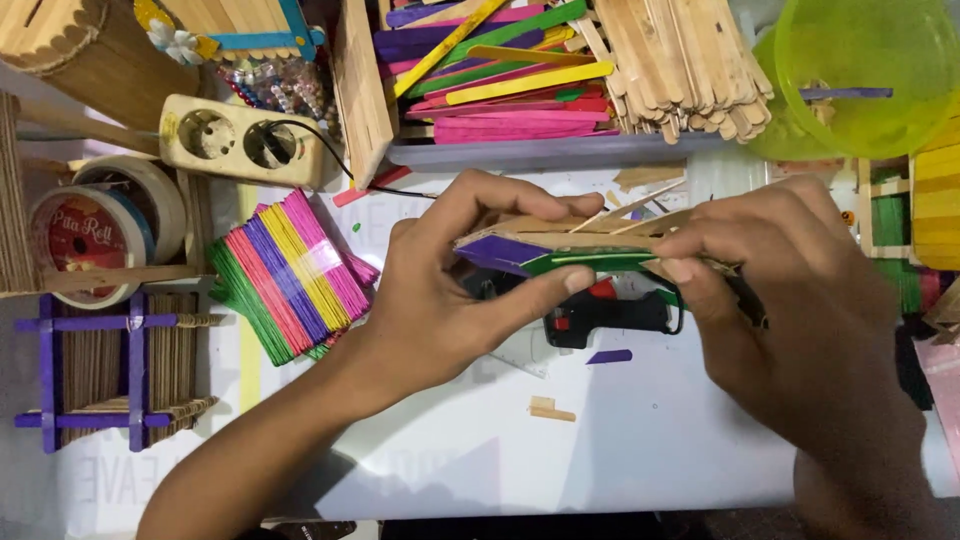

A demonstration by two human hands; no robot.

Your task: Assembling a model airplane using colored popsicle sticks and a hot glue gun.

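Observation:
Both my hands hold a small craft piece (pixel 560 250) made of glued ice-cream sticks, with plain wood on top and purple and green sticks below. My left hand (pixel 450 290) pinches its left end between thumb and fingers. My right hand (pixel 790 300) grips its right end from above. The piece hovers over a black and red glue gun (pixel 610 312) lying on the white table sheet (pixel 600 440).
A taped bundle of coloured sticks (pixel 290 275) lies to the left. Behind are a tray of coloured and plain sticks (pixel 560 70), a power strip (pixel 240 140), tape rolls (pixel 100 230), a purple-framed stick panel (pixel 110 370) and a green translucent bowl (pixel 860 70).

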